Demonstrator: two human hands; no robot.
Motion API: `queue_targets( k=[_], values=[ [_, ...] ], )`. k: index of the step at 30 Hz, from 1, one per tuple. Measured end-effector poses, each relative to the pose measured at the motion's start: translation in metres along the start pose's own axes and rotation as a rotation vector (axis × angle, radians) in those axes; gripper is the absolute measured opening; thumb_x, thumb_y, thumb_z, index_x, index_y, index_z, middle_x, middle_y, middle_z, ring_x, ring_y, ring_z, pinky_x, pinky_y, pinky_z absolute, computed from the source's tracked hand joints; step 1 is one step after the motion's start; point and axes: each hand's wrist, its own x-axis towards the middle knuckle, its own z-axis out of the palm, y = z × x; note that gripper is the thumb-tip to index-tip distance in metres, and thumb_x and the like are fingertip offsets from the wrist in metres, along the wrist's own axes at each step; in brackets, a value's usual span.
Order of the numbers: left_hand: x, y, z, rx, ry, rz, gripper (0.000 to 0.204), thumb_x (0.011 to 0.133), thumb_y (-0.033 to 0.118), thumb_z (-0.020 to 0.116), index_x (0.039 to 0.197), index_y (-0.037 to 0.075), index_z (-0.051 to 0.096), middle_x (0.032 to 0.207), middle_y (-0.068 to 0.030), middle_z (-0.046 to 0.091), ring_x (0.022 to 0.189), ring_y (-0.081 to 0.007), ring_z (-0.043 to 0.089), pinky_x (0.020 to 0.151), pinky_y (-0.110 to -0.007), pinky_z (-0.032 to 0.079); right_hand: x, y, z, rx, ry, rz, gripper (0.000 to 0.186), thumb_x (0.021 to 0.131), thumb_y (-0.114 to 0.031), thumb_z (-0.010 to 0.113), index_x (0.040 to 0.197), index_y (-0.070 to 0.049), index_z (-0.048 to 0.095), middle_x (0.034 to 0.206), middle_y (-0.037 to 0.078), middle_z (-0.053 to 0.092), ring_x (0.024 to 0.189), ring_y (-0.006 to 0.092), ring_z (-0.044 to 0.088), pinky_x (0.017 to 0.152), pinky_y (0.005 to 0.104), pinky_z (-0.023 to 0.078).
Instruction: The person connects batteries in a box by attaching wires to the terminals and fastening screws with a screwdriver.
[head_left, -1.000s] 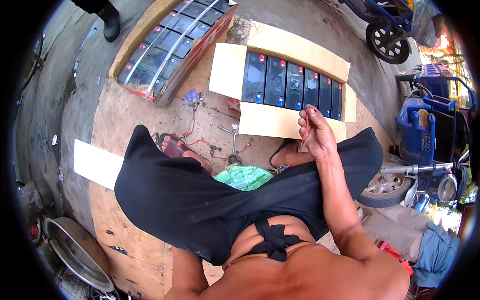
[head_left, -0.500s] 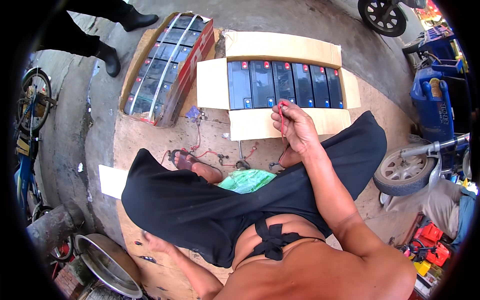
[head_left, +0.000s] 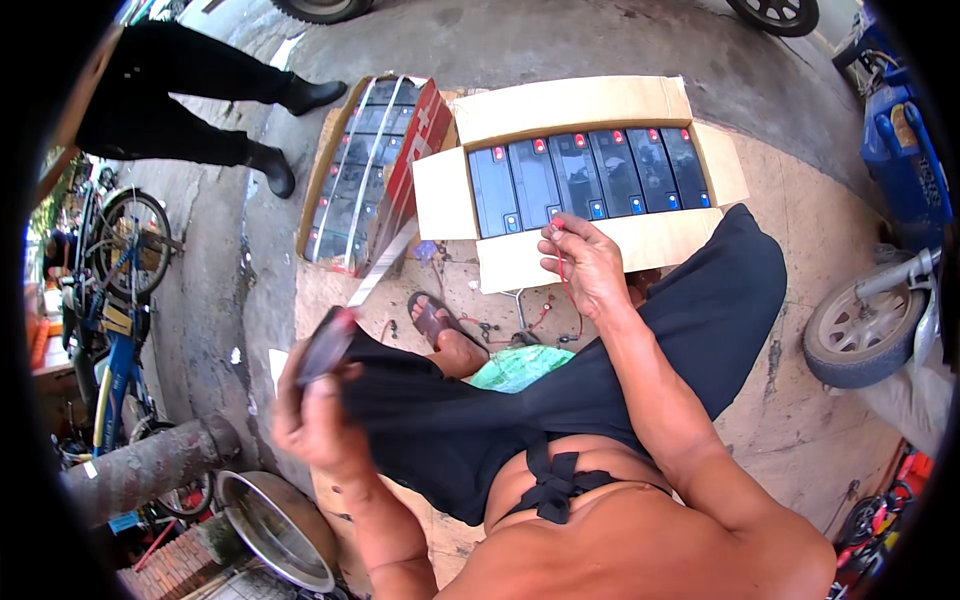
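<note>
Now right hand (head_left: 585, 265) pinching red wire (head_left: 566, 285), left hand (head_left: 315, 410) gripping dark tool (head_left: 322, 345)

thin red wire (head_left: 566, 275) pinched upright, dark flat device (head_left: 322, 345) held

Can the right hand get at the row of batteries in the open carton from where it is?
Probably yes. The right hand, pinching a thin red wire, hovers over the carton's near flap, with the black batteries just beyond, uncovered and nothing between.

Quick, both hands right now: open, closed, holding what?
Left hand: closed around a small dark device with a red tip.
Right hand: fingers pinched on a thin red wire, beside the open box of batteries.
</note>
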Motion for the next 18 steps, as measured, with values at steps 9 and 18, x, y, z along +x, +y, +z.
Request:
queue_targets(
  k=[9, 18],
  values=[
    [-0.010, -0.004, 0.097, 0.223, -0.402, 0.191, 0.030, 0.081, -0.004, 0.062, 0.111, -0.007, 0.061, 0.098, -0.0117, 0.066, 0.082, -0.0137, 0.061, 0.075, -0.025, 0.049, -0.010, -0.008, -0.010, 0.025, -0.005, -0.060, 0.036, 0.088, -0.003, 0.057, 0.122, 0.008, 0.051, 0.101, 0.012, 0.061, 0.086, 0.0182, 0.063, 0.070, 0.0287, 0.055],
    [-0.014, -0.009, 0.120, 0.199, -0.359, 0.252, 0.027, 0.075, -0.004, 0.063, 0.102, -0.007, 0.062, 0.069, -0.0074, 0.060, 0.055, -0.0123, 0.056, 0.052, -0.026, 0.043, -0.009, -0.004, -0.009, 0.031, -0.034, -0.080, 0.034, 0.087, -0.002, 0.058, 0.119, 0.008, 0.052, 0.100, 0.011, 0.062, 0.083, 0.0167, 0.062, 0.069, 0.0279, 0.055]
  ],
)
